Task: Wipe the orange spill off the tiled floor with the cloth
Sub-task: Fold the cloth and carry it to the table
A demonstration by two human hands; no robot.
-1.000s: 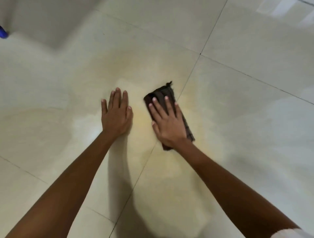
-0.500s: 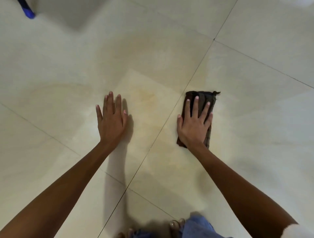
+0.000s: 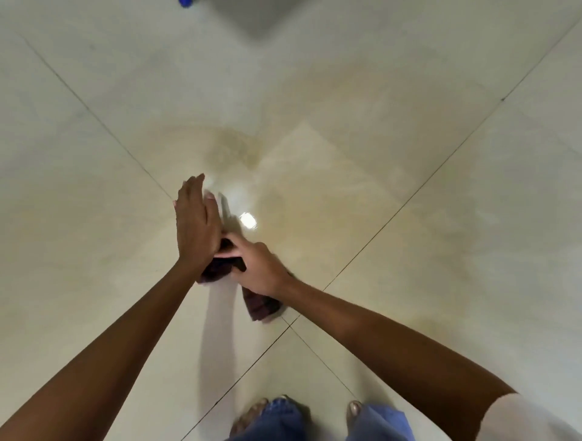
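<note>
The dark brown cloth is lifted off the tiled floor and hangs crumpled between my hands. My right hand grips it from the right, fingers curled round the bunched fabric. My left hand stands edge-on with straight fingers, its palm against the cloth's left side. A faint orange-brown smear stains the pale tile just beyond my hands, with a yellowish film spreading to the right around it.
A bright light glare reflects off the wet tile. My feet and blue trouser legs show at the bottom edge. A blue object lies at the top edge. Dark grout lines cross under my right forearm.
Both hands left the floor. My right hand stopped pressing the cloth flat and lifted it bunched up; my left hand came off the tile to meet it. The view pulled back and higher.
</note>
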